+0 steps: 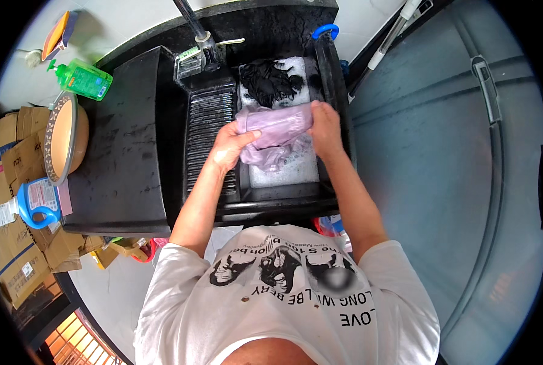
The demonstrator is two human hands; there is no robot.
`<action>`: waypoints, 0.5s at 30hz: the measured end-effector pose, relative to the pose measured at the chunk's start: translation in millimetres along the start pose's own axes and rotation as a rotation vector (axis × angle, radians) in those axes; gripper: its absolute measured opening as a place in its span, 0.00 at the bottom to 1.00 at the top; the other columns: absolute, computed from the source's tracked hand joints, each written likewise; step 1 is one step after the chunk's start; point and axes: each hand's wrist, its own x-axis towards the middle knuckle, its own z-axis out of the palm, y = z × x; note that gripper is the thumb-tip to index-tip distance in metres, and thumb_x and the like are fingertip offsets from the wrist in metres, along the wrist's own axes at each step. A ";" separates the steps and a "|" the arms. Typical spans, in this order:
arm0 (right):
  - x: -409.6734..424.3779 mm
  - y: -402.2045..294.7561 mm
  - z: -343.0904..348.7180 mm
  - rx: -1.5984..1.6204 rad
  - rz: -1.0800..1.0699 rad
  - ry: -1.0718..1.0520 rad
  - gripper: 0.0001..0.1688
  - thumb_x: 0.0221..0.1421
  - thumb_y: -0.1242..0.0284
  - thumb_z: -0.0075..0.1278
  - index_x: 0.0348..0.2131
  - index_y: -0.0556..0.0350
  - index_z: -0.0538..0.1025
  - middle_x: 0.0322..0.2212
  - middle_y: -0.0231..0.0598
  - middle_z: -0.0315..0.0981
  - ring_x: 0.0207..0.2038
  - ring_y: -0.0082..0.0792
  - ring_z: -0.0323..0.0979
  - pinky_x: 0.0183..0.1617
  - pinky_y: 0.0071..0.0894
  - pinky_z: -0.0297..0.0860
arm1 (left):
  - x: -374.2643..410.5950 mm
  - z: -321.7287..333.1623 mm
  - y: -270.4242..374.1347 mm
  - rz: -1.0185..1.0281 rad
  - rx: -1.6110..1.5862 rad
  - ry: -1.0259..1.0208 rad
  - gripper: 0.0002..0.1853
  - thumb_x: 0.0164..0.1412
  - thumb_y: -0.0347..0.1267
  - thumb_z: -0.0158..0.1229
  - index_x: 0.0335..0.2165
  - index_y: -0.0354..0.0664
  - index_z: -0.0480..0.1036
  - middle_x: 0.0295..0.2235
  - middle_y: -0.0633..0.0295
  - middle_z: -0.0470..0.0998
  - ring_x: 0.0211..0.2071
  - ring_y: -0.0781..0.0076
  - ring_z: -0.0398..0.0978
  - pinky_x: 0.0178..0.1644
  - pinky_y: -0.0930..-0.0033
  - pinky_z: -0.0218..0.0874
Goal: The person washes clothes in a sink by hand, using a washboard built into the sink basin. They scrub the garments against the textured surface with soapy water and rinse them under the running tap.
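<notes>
A wet, pale purple cloth garment (278,125) is stretched between my two hands above the basin of a black laundry sink (278,205). My left hand (229,145) grips its left end, thumb on top. At its right end my right hand (326,125) holds a bunched edge. Part of the garment hangs down towards white suds (285,175) in the basin. A black wet cloth (271,82) lies in the suds at the back. To the left of the basin is a ribbed washboard (211,132), beside my left hand.
On the sink's left stand a green pump bottle (86,80), a beige bowl tilted on its side (61,137) and a blue detergent bottle (38,200). A green brush (189,54) lies by the faucet (207,48). Cardboard boxes (20,159) are far left; a grey door-like panel (426,159) borders the right.
</notes>
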 end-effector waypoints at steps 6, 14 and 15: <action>9.0 -94.8 -3.6 0.196 0.009 -0.052 0.14 0.66 0.66 0.43 0.31 0.57 0.73 0.26 0.27 0.68 0.29 0.23 0.67 0.35 0.28 0.66 | -0.1 -45.1 7.8 0.089 0.076 0.097 0.10 0.54 0.20 0.65 0.37 0.35 0.75 0.33 0.62 0.80 0.32 0.75 0.77 0.40 0.71 0.71; 14.0 -143.6 -6.4 0.926 0.132 -0.412 0.17 0.68 0.64 0.41 0.42 0.60 0.73 0.41 0.45 0.77 0.46 0.39 0.74 0.56 0.42 0.66 | 19.2 -85.5 -5.6 0.454 1.278 0.802 0.14 0.49 0.25 0.66 0.36 0.34 0.72 0.32 0.53 0.78 0.32 0.57 0.76 0.41 0.60 0.68; 6.4 -149.7 10.5 0.949 0.109 -0.440 0.16 0.68 0.65 0.41 0.43 0.60 0.72 0.42 0.43 0.76 0.48 0.39 0.72 0.58 0.42 0.64 | 17.5 -76.4 -3.3 0.390 1.293 0.908 0.20 0.45 0.29 0.68 0.38 0.33 0.72 0.37 0.45 0.76 0.39 0.45 0.74 0.46 0.51 0.66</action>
